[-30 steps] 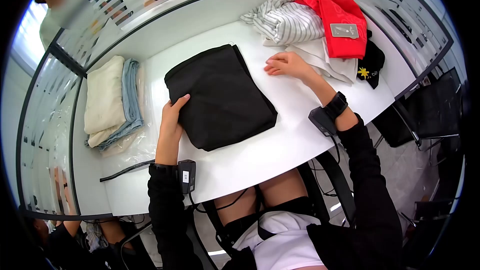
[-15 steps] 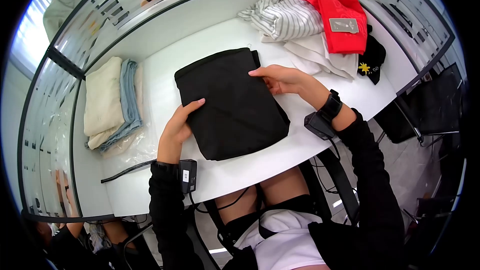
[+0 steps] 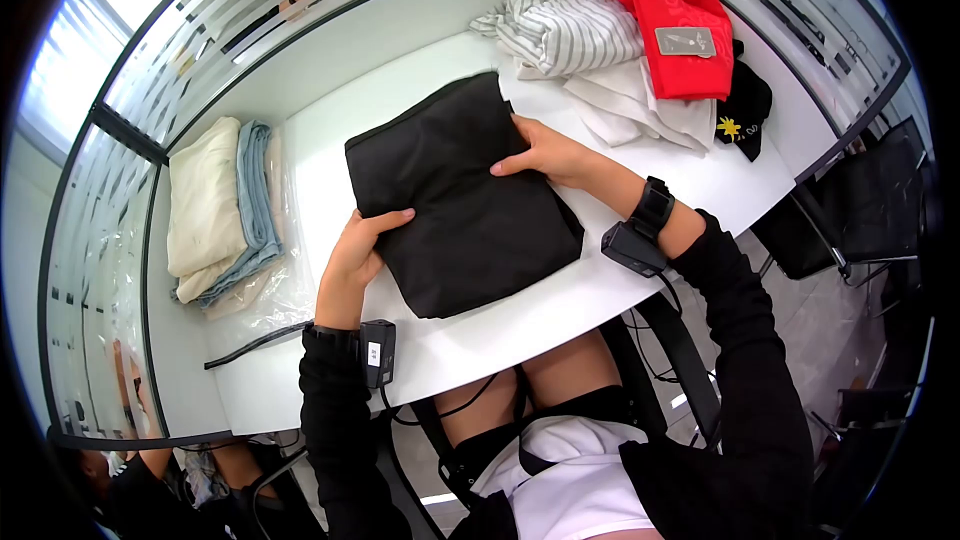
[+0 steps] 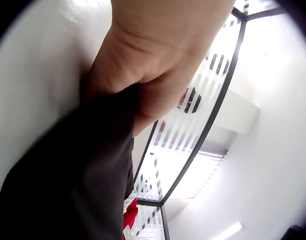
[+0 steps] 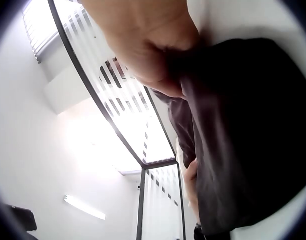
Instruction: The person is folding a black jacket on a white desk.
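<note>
A folded black cloth (image 3: 470, 240) lies in the middle of the white table in the head view, its fabric slightly creased between the hands. My left hand (image 3: 352, 252) grips its left edge, thumb on top and fingers hidden underneath. At the upper right edge my right hand (image 3: 552, 152) holds the cloth the same way, its thumb pressed on the top layer. In the left wrist view the black cloth (image 4: 78, 170) runs into the left hand's grasp. The right wrist view has the cloth (image 5: 243, 135) hanging from the right hand, with the fingers mostly covered.
Folded cream cloth (image 3: 205, 205) and light blue cloth (image 3: 258, 200) lie by clear plastic (image 3: 290, 280) on the left. A striped garment (image 3: 575, 35), a red garment (image 3: 690, 10), white cloth (image 3: 640, 105) and a black cap (image 3: 745, 105) are piled back right. Partitions (image 3: 330, 75) enclose the table.
My right hand has come in from the open table on the right and taken hold of the cloth's right edge. The cloth has shifted a little right, with the left hand still on it.
</note>
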Motion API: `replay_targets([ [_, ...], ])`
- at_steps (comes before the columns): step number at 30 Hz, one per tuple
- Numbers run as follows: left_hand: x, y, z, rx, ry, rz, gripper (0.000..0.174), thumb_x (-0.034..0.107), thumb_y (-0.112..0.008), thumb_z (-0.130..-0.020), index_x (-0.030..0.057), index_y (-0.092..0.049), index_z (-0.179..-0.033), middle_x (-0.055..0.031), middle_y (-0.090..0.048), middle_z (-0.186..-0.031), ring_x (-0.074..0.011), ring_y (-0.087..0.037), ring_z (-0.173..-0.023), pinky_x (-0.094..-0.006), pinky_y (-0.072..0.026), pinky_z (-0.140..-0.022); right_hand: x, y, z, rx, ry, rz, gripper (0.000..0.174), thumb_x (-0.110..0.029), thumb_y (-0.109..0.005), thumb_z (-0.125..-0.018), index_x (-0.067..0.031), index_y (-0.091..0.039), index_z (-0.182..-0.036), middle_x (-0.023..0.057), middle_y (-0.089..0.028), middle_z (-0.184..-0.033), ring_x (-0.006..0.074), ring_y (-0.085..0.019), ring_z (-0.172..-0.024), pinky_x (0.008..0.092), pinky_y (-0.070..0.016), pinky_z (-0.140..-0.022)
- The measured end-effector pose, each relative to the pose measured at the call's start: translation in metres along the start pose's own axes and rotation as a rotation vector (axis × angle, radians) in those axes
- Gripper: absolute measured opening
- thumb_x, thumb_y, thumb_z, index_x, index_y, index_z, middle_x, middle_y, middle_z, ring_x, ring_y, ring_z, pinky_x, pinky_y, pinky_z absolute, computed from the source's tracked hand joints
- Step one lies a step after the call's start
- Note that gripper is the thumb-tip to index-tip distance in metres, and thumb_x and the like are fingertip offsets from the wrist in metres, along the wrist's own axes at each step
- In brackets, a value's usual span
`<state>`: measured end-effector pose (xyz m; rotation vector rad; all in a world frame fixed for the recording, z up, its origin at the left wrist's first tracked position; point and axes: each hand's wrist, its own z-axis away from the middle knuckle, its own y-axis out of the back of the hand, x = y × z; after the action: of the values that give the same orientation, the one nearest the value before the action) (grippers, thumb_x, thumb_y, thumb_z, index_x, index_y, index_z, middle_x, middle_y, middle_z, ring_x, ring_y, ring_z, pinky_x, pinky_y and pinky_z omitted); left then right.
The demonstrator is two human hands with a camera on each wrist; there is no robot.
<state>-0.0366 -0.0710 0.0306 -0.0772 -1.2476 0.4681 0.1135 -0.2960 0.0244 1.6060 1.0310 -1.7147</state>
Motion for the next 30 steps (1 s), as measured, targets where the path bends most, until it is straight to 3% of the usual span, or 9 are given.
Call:
replay_targets([
  [5,0.000,0.024,-0.004,-0.071,-0.150,-0.148,0.027,-0.008,-0.059,-0.075,-0.0059,-0.059,-0.102,-0.0153,-0.059,-0.108,-0.0209,-0.059,-0.096,-0.0306,-0.0477,-0.085,0.017,0.044,-0.011,-0.230,0.209,0.246,0.026,0.007,-0.059,-0.076,0.0004,-0.064,-0.101,0.0037,-0.067,-0.089,0.0074,-0.057,-0.087,0.0226,-0.0449,-0.077],
  [6,-0.001,0.036,-0.010,-0.125,-0.156,-0.258,0.022,-0.010,-0.057,-0.076,-0.0054,-0.062,-0.097,-0.0146,-0.060,-0.108,-0.0196,-0.059,-0.096,-0.0299,-0.0474,-0.085,0.014,0.034,-0.007,-0.129,0.257,0.366,0.022,0.006,-0.060,-0.075,0.0005,-0.066,-0.096,0.0039,-0.067,-0.082,0.0037,-0.052,-0.082,0.0216,-0.0446,-0.069],
  [8,0.003,0.023,-0.002,-0.170,-0.276,-0.399,0.021,-0.013,-0.050,-0.078,-0.0040,-0.068,-0.082,-0.0110,-0.062,-0.110,-0.0149,-0.058,-0.095,-0.0265,-0.0456,-0.085,0.004,0.031,-0.001,-0.215,0.414,0.534,0.014,0.005,-0.062,-0.067,0.0029,-0.063,-0.081,0.0095,-0.066,-0.080,0.0131,-0.057,-0.078,0.0238,-0.0457,-0.069],
  [12,0.011,0.025,-0.003,-0.404,-0.494,-0.586,0.035,-0.016,-0.046,-0.062,0.0037,-0.072,-0.076,-0.0100,-0.062,-0.111,-0.0244,-0.056,-0.105,-0.0322,-0.0394,-0.096,-0.001,0.030,-0.001,-0.304,0.642,0.672,0.014,0.003,-0.065,-0.062,0.0014,-0.058,-0.075,0.0103,-0.064,-0.080,0.0269,-0.060,-0.080,0.0274,-0.0477,-0.071],
  [15,0.013,0.026,-0.002,-0.361,-0.520,-0.725,0.035,-0.016,-0.045,-0.059,0.0046,-0.071,-0.072,-0.0101,-0.061,-0.112,-0.0269,-0.051,-0.113,-0.0378,-0.0368,-0.099,-0.005,0.026,0.002,-0.275,0.638,0.707,0.014,0.000,-0.067,-0.063,0.0001,-0.060,-0.075,0.0073,-0.065,-0.080,0.0265,-0.060,-0.087,0.0304,-0.0488,-0.073],
  [21,0.022,0.016,0.016,-0.260,-0.634,-0.975,0.040,-0.015,-0.052,-0.058,0.0094,-0.070,-0.083,-0.0073,-0.055,-0.121,-0.0269,-0.046,-0.119,-0.0419,-0.0361,-0.099,-0.013,0.026,0.005,-0.272,0.727,0.866,0.016,-0.004,-0.067,-0.067,-0.0030,-0.063,-0.082,0.0041,-0.064,-0.086,0.0252,-0.056,-0.098,0.0324,-0.0476,-0.081],
  [25,0.028,0.002,0.030,-0.304,-0.761,-1.020,0.048,-0.009,-0.062,-0.059,0.0148,-0.068,-0.100,-0.0066,-0.050,-0.128,-0.0270,-0.046,-0.120,-0.0396,-0.0370,-0.099,-0.023,0.020,0.011,-0.358,0.583,0.907,0.019,-0.004,-0.066,-0.068,-0.0027,-0.063,-0.087,0.0074,-0.054,-0.116,0.0238,-0.048,-0.111,0.0339,-0.0394,-0.095],
  [26,0.025,0.001,0.031,-0.353,-0.735,-0.984,0.046,-0.010,-0.062,-0.058,0.0141,-0.069,-0.096,-0.0064,-0.050,-0.127,-0.0268,-0.046,-0.119,-0.0391,-0.0373,-0.100,-0.026,0.018,0.013,-0.415,0.513,0.901,0.021,-0.003,-0.063,-0.070,-0.0044,-0.064,-0.091,0.0092,-0.046,-0.127,0.0267,-0.043,-0.117,0.0376,-0.0347,-0.100],
  [30,0.021,0.009,0.026,-0.455,-0.724,-0.944,0.038,-0.017,-0.050,-0.050,0.0075,-0.071,-0.070,-0.0054,-0.066,-0.101,-0.0286,-0.047,-0.118,-0.0386,-0.0372,-0.100,-0.022,0.018,0.012,-0.481,0.677,0.885,0.039,0.011,-0.051,-0.061,-0.0120,-0.071,-0.084,0.0089,-0.045,-0.133,0.0339,-0.037,-0.125,0.0439,-0.0310,-0.102],
])
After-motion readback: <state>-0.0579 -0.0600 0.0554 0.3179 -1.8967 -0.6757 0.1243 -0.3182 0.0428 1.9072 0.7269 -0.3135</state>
